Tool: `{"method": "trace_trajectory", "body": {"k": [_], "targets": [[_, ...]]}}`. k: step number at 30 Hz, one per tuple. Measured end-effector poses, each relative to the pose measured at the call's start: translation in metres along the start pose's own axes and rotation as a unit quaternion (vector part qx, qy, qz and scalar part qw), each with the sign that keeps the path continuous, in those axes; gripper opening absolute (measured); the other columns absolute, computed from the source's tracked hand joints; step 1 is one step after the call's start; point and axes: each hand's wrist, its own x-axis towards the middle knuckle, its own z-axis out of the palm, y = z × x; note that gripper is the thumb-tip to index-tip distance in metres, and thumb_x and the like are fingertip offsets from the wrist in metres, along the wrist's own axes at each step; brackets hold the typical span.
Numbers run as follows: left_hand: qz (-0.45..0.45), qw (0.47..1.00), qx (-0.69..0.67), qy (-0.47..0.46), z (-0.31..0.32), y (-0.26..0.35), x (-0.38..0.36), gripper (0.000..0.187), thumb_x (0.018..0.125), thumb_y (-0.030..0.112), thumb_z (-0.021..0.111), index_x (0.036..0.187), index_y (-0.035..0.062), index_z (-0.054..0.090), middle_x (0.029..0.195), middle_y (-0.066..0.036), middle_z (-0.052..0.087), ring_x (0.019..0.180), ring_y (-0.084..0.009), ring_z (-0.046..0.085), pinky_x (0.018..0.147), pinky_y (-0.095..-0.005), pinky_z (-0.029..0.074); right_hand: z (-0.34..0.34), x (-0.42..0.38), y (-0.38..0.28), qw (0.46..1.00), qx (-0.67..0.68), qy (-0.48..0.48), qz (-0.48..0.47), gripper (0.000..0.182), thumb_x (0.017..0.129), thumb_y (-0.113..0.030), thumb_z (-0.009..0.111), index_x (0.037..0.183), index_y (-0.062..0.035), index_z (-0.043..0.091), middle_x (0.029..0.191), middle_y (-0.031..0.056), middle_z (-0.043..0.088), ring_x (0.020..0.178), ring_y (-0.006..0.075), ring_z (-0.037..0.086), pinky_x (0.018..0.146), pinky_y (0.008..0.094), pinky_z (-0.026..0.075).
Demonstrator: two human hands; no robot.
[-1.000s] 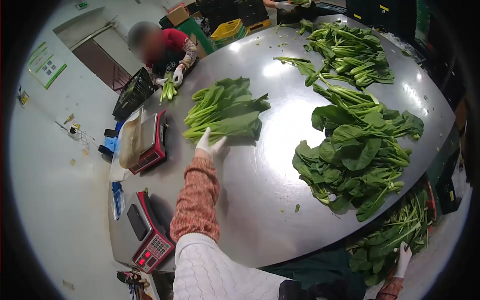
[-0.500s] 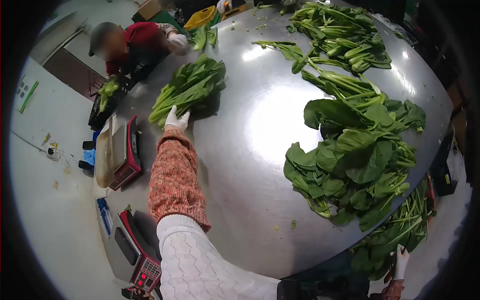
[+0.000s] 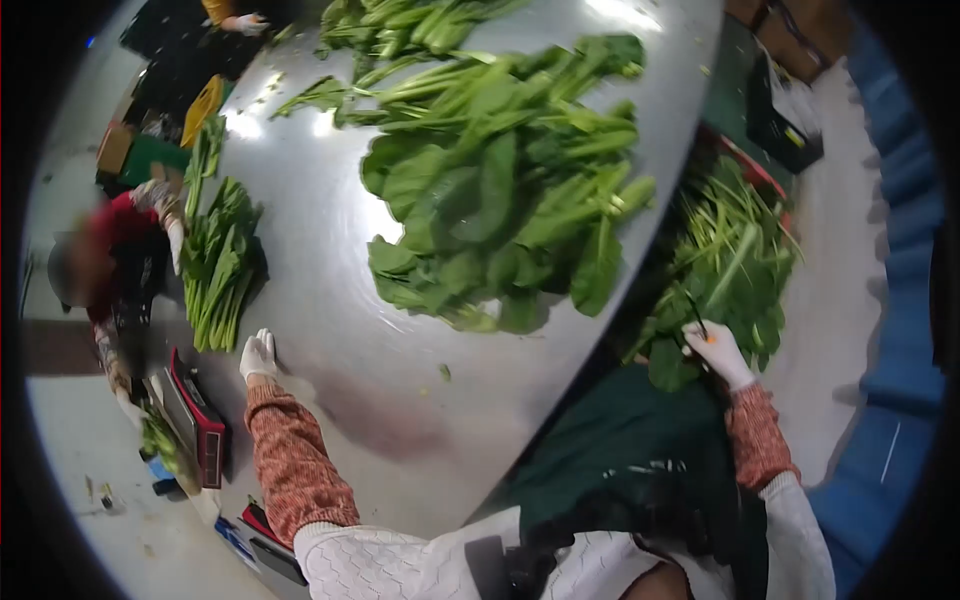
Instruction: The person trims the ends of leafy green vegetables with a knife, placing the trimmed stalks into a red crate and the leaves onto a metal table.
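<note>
My left hand point(image 3: 258, 355), in a white glove, reaches over the metal table, palm down with fingers stretched out and nothing in it. Just beyond its fingertips lies a bunch of leafy greens point(image 3: 222, 262), stems toward me. On my right, the gloved right hand point(image 3: 722, 355) is closed at the edge of a heap of greens point(image 3: 735, 255) below table height. A thin dark tool with an orange part point(image 3: 709, 338) shows in its fingers; its exact kind is too small to tell. A large pile of leafy greens point(image 3: 480, 200) spreads over the table.
A co-worker in red point(image 3: 125, 235) stands across on the left, one gloved hand beside the bunch. Red-edged scales point(image 3: 200, 420) stand at the table's left edge. Another person's gloved hand point(image 3: 245, 24) shows at the far end. A black crate point(image 3: 785, 115) stands at right.
My left hand has let go of the bunch and drawn back from it. The view has turned right, bringing my right hand and the lower heap further in. The co-worker's hand is now beside the bunch.
</note>
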Motion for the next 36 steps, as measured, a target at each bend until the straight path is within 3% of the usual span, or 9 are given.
{"method": "trace_trajectory", "body": {"k": [2, 3, 4, 10, 15, 20, 22, 28, 36], "targets": [[-0.013, 0.989, 0.018, -0.148, -0.060, -0.024, 0.040, 0.041, 0.101, 0.012, 0.044, 0.131, -0.0150, 0.040, 0.137, -0.024, 0.047, 0.128, -0.0329, 0.048, 0.108, -0.0401, 0.045, 0.010, -0.008, 0.015, 0.998, 0.051, -0.019, -0.026, 0.024, 0.093, -0.017, 0.061, 0.109, 0.0002, 0.063, 0.074, 0.0010, 0.065, 0.050, 0.0023, 0.046, 0.042, 0.0194, 0.034], [0.022, 0.995, 0.092, -0.023, -0.003, -0.018, -0.040, 0.034, 0.100, 0.010, 0.046, 0.124, -0.0130, 0.046, 0.128, -0.023, 0.054, 0.119, -0.0312, 0.055, 0.102, -0.0373, 0.051, 0.010, -0.010, 0.020, 0.999, 0.026, -0.030, -0.017, 0.027, 0.093, -0.019, 0.062, 0.112, 0.0002, 0.063, 0.074, 0.0006, 0.066, 0.051, 0.0022, 0.047, 0.042, 0.0196, 0.035], [0.036, 0.992, 0.124, 0.001, 0.019, -0.021, -0.080, 0.030, 0.099, 0.009, 0.049, 0.121, -0.0111, 0.049, 0.122, -0.021, 0.058, 0.112, -0.0293, 0.060, 0.098, -0.0348, 0.053, 0.013, -0.012, 0.030, 0.999, 0.038, -0.029, -0.026, 0.028, 0.093, -0.019, 0.062, 0.112, 0.0002, 0.063, 0.074, 0.0000, 0.066, 0.053, 0.0020, 0.049, 0.043, 0.0195, 0.036], [0.126, 0.960, 0.241, -0.063, 0.042, -0.056, -0.188, 0.034, 0.096, 0.006, 0.054, 0.127, -0.0070, 0.046, 0.124, -0.021, 0.058, 0.110, -0.0268, 0.061, 0.095, -0.0348, 0.053, 0.017, -0.020, 0.046, 0.998, 0.004, -0.032, -0.062, 0.029, 0.090, -0.018, 0.064, 0.110, 0.0019, 0.065, 0.073, 0.0050, 0.067, 0.064, 0.0107, 0.066, 0.053, 0.0267, 0.048], [0.155, 0.939, 0.299, -0.071, 0.044, -0.073, -0.210, 0.044, 0.094, 0.004, 0.057, 0.133, -0.0085, 0.040, 0.128, -0.019, 0.055, 0.113, -0.0253, 0.058, 0.096, -0.0335, 0.051, 0.001, -0.009, 0.047, 0.944, -0.166, 0.233, -0.164, 0.025, 0.083, -0.034, 0.070, 0.098, -0.0155, 0.062, 0.077, 0.0117, 0.069, 0.073, 0.0327, 0.067, 0.063, 0.0394, 0.052], [0.162, 0.919, 0.350, -0.078, 0.052, -0.074, -0.217, 0.051, 0.091, 0.003, 0.061, 0.135, -0.0082, 0.039, 0.134, -0.020, 0.052, 0.118, -0.0227, 0.054, 0.096, -0.0332, 0.048, -0.028, 0.015, 0.034, 0.920, -0.251, 0.247, -0.172, 0.080, 0.082, -0.037, 0.071, 0.150, -0.0289, 0.028, 0.091, 0.0121, 0.069, 0.073, 0.0335, 0.066, 0.063, 0.0421, 0.051], [0.211, 0.911, 0.346, -0.074, 0.050, -0.082, -0.209, 0.046, 0.088, 0.005, 0.066, 0.127, -0.0071, 0.047, 0.118, -0.011, 0.060, 0.097, -0.0173, 0.059, 0.080, -0.0299, 0.051, -0.033, 0.041, 0.040, 0.913, -0.265, 0.259, -0.168, 0.086, 0.083, -0.038, 0.069, 0.153, -0.0326, 0.020, 0.089, 0.0137, 0.067, 0.075, 0.0351, 0.065, 0.065, 0.0441, 0.051], [0.225, 0.891, 0.390, -0.052, 0.058, -0.087, -0.217, 0.065, 0.081, 0.013, 0.077, 0.133, -0.0069, 0.044, 0.132, -0.019, 0.054, 0.121, -0.0250, 0.053, 0.103, -0.0351, 0.041, -0.038, 0.127, 0.089, 0.945, -0.224, 0.204, -0.122, 0.085, 0.076, -0.031, 0.073, 0.150, -0.0323, 0.030, 0.085, 0.0173, 0.068, 0.080, 0.0355, 0.066, 0.075, 0.0426, 0.052], [0.218, 0.873, 0.436, -0.024, 0.069, -0.086, -0.232, 0.069, 0.081, 0.014, 0.076, 0.137, -0.0063, 0.042, 0.135, -0.019, 0.051, 0.124, -0.0237, 0.052, 0.103, -0.0339, 0.042, -0.048, 0.080, 0.059, 0.924, -0.301, 0.183, -0.149, 0.081, 0.081, -0.028, 0.071, 0.151, -0.0297, 0.030, 0.085, 0.0183, 0.068, 0.078, 0.0366, 0.066, 0.069, 0.0441, 0.051]]}}
